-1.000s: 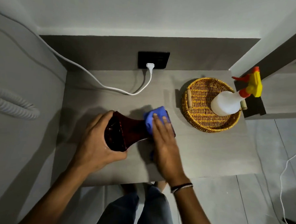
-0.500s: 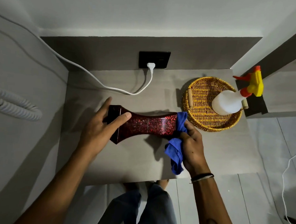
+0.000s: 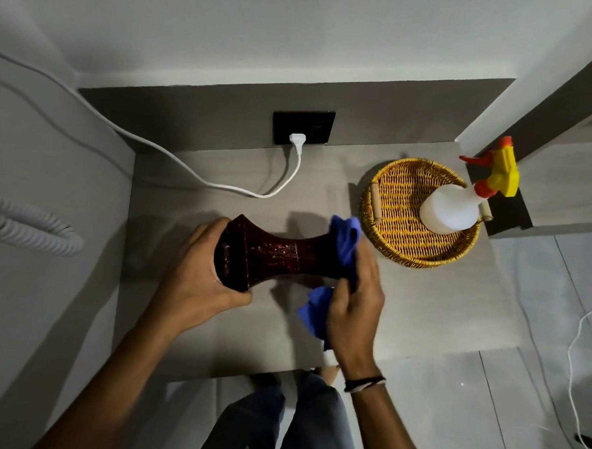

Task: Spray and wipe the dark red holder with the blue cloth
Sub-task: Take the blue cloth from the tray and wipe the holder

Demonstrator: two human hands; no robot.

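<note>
Wiping proceeds: left hand [image 3: 196, 274] fingers clamp the dark red holder [image 3: 276, 254]; right hand [image 3: 356, 296] fingers grip the blue cloth [image 3: 343, 240], best rotated for full coverage.

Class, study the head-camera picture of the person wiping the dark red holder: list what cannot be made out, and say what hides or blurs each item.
1. Right end of the dark red holder: covered by the blue cloth and right hand.
2. Holder's left end: partly behind the left hand.
3. Liquid level in the spray bottle: its white body is not see-through.
4. Where the white cable leads: cut off by the left edge.
</note>
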